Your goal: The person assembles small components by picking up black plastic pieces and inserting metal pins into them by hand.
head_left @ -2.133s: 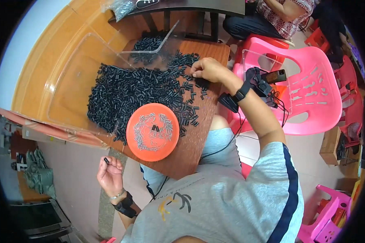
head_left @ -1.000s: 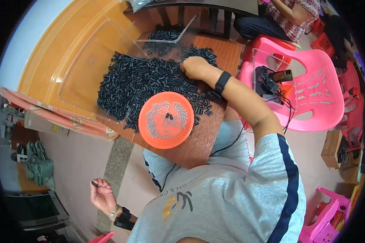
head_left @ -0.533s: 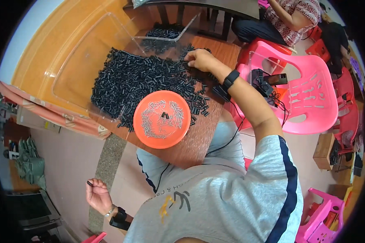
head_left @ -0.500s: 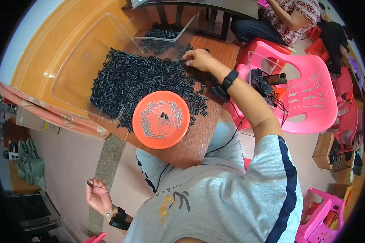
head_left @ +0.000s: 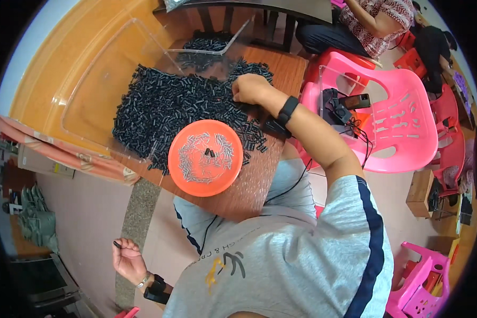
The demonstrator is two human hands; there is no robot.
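A large heap of small black tube-shaped pieces [head_left: 169, 100] covers much of the wooden table [head_left: 249, 191]. My right hand [head_left: 252, 89] is at the heap's right side, palm down. Its fingers curl together against the pieces, and what is between the fingertips is hidden. On the near part of the heap rests an orange round tray [head_left: 177, 177] with many thin silvery pins and a few black pieces at its middle. Low at the left, away from the table, my left hand [head_left: 130, 262] is palm up. It pinches one small black tube [head_left: 116, 244] at the fingertips.
A clear plastic bin [head_left: 98, 66] stands behind the heap. Right of the table, a pink chair [head_left: 403, 111] carries a dark device [head_left: 355, 101] and cables. A person [head_left: 365, 26] sits at the far right beside a dark table [head_left: 281, 6]. Another pink chair [head_left: 421, 281] is at lower right.
My right hand has moved slightly left and nearer, over the heap, and its fingers have curled in more. My left hand stays almost in place with the small black tube.
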